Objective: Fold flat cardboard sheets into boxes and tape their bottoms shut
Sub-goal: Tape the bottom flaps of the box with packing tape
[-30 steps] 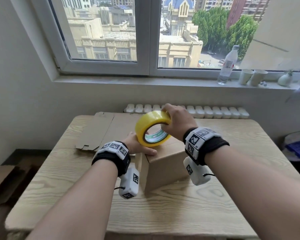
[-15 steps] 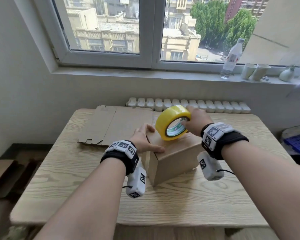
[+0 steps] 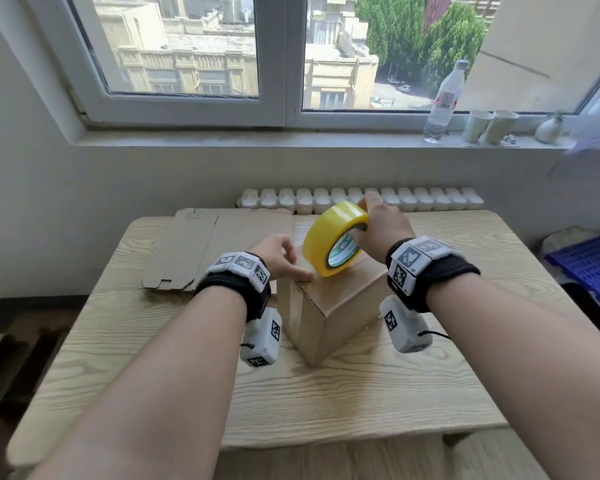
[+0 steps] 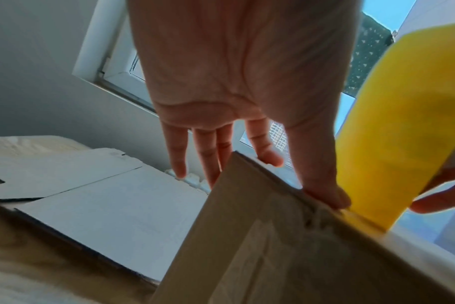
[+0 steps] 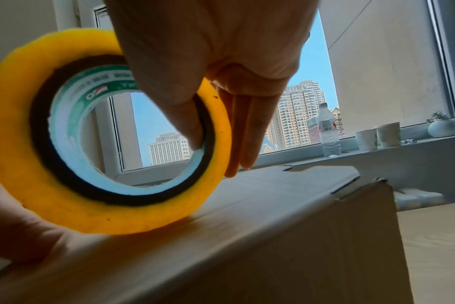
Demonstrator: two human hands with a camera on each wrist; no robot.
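Note:
A folded brown cardboard box [image 3: 333, 306] stands on the wooden table [image 3: 361, 393], closed flaps facing up. My right hand [image 3: 378, 226] grips a yellow tape roll [image 3: 333, 237], thumb through its core, and the roll stands on edge on the box top [image 5: 260, 205]. A strip of tape runs down the box's near-left side [image 3: 297, 317]. My left hand [image 3: 281, 258] has its thumb [image 4: 322, 185] pressing the tape at the box's top edge, beside the roll [image 4: 392, 123], while its straight fingers reach over the edge.
A flat cardboard sheet [image 3: 194, 247] lies at the table's back left. A white radiator [image 3: 361, 199] runs behind the table. On the sill stand a water bottle [image 3: 444, 102], two paper cups [image 3: 489, 126] and a small vase [image 3: 551, 128]. A blue crate [image 3: 593, 261] sits right.
My right hand has run the tape roll along the box top away from me. My left thumb stays pressed on the near edge.

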